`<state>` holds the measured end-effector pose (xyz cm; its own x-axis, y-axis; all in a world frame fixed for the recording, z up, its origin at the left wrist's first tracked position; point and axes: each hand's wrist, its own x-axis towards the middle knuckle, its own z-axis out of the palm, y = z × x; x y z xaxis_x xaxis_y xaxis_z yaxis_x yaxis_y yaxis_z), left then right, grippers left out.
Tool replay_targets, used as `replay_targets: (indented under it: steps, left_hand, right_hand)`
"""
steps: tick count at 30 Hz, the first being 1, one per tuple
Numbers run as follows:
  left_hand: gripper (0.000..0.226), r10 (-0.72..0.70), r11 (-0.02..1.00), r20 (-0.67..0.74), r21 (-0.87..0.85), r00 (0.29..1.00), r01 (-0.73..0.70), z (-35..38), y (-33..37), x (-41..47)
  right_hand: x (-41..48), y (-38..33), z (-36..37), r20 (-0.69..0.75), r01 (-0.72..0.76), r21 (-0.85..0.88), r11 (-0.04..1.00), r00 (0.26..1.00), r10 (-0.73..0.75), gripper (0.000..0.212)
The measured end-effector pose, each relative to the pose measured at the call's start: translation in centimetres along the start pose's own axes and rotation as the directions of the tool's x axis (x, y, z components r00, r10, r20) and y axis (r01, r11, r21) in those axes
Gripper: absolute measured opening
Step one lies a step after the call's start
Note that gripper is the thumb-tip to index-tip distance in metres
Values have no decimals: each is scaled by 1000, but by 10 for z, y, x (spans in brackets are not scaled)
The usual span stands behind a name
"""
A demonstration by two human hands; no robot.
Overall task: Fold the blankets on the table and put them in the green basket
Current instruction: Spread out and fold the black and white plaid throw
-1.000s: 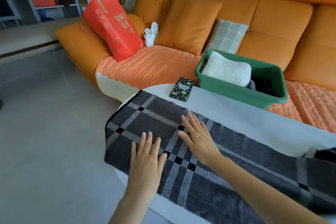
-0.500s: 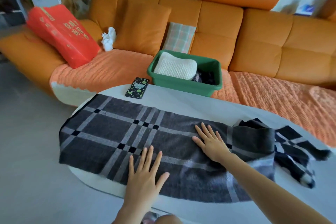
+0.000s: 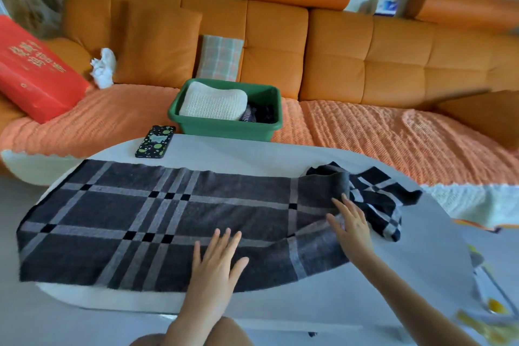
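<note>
- The grey plaid blanket (image 3: 157, 216) lies spread lengthwise on the white table (image 3: 421, 261), its right end bunched and rumpled.
- The left hand (image 3: 216, 258) rests flat on the near edge, fingers spread, gripping nothing.
- The right hand (image 3: 351, 222) lies open-palmed at the bunched end, gripping nothing.
- Step in hand, as judged: smoothing before folding.
- Next move calls for flattening the right end, then folding.
- The green basket (image 3: 227, 128) stands at the far side on the sofa, already holding a cream blanket (image 3: 213, 102).
</note>
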<state>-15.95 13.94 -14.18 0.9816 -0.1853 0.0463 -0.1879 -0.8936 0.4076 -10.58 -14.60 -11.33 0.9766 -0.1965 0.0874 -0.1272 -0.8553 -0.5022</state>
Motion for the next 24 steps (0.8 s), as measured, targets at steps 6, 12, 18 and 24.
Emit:
replay_targets:
  steps: [6,12,18,24]
  left_hand:
    - [51,166,977,72,-147,984,-154,14,87,10]
    - [55,136,978,122,-175,983,-114,29,103,10]
    - [43,-14,804,94,-590,996,67,10,113,11]
    - [46,-274,281,236,-907,932,313,-3,119,46]
  right_hand:
    - [-16,34,-12,35,-269,340,901,961,274,42]
    - [-22,29,-2,-38,-245,314,917,962,270,15]
    - [-42,9,-19,-335,105,308,946,942,4,8]
    - [-68,-32,8,-5,349,382,856,927,-375,5]
